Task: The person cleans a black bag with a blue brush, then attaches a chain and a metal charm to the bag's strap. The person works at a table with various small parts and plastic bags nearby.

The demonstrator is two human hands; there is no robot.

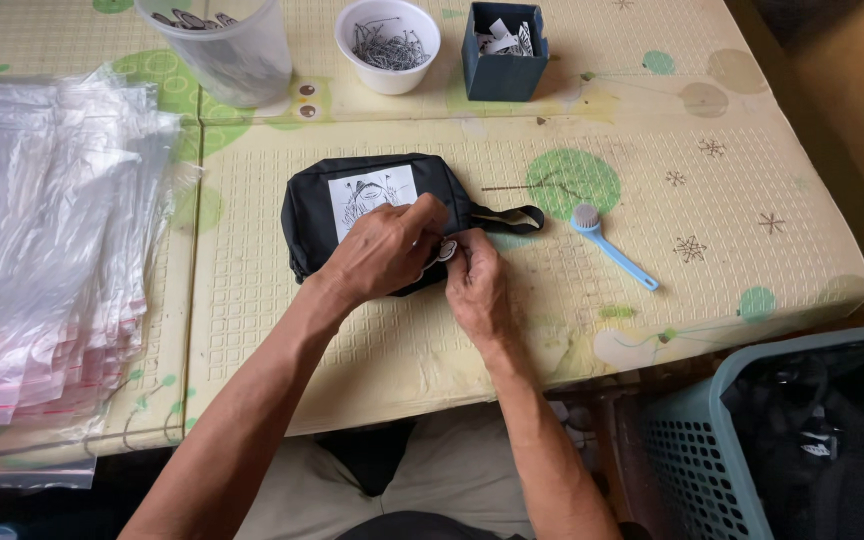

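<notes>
Both hands meet at the near right edge of a small black fabric pouch (372, 215) lying mid-worktop. The left hand (384, 250) rests over the pouch, fingers curled; the right hand (474, 285) pinches a small round pale tag (446, 250) between the two hands. The pouch bears a white rectangular patch with a dark line drawing, and a black strap loop (512, 217) extends right.

Far side: a clear plastic tub (222, 45) holding dark pieces; a white round cup (388, 45) filled with thin metal pins; a dark blue square box (504, 50) holding pale folded slips.

Right of the strap lies a light blue plastic brush with a round grey head (607, 245). A stack of clear plastic bags (42, 250) occupies the left. A teal perforated plastic basket (752, 440) with dark contents stands near right, off the worktop. The worktop (652, 310) is covered in cream embossed matting with green dots.
</notes>
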